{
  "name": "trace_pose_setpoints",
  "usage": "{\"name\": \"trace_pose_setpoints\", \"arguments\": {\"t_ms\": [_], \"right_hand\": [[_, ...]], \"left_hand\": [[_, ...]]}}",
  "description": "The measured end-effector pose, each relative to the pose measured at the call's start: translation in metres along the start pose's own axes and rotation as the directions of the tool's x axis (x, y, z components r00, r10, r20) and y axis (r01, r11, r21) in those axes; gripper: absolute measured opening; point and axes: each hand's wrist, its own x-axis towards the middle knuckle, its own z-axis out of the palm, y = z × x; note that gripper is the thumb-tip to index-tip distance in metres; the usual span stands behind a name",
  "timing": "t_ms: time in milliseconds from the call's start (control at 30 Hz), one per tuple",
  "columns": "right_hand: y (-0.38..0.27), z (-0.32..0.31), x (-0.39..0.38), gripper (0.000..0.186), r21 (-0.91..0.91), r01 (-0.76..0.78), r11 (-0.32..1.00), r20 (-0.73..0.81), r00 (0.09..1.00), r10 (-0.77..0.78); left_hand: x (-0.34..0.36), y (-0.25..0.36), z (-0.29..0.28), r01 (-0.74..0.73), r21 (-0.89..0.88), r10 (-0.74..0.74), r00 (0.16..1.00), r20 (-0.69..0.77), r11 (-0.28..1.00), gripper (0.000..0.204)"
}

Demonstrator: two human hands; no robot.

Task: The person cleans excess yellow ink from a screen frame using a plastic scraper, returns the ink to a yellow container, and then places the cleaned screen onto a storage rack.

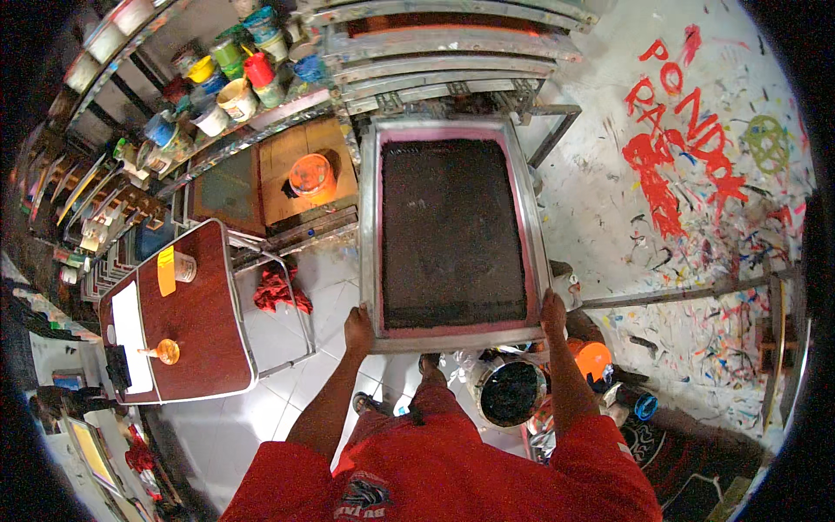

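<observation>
Between my two hands is a large screen printing frame, with pale metal bars around a mesh. A dark coated rectangle fills most of the mesh, edged by a pinkish border. My left hand is closed round the frame's near left corner. On the near right side, my right hand grips the other bar. The frame's far end lies close to a metal rack holding several stacked frames; whether it touches the rack I cannot tell.
Left, a folding table with a brown top bears paper and cups. Shelves of paint pots line the far left, above an orange bucket. A dark-filled bucket stands near my right leg. A paint-splattered wall bounds the right.
</observation>
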Motion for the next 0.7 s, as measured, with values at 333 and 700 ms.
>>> {"name": "trace_pose_setpoints", "arguments": {"t_ms": [333, 700], "right_hand": [[0.007, -0.035, -0.278, 0.042, -0.264, -0.124, 0.956, 0.185, 0.967, 0.176], [-0.099, 0.002, -0.423, 0.041, 0.151, 0.126, 0.981, -0.320, 0.945, -0.072]], "left_hand": [[-0.170, -0.016, -0.154, -0.142, 0.196, 0.116, 0.984, 0.136, 0.970, 0.042], [-0.285, -0.081, -0.315, -0.018, -0.101, 0.006, 0.994, -0.111, 0.995, 0.037]]}}
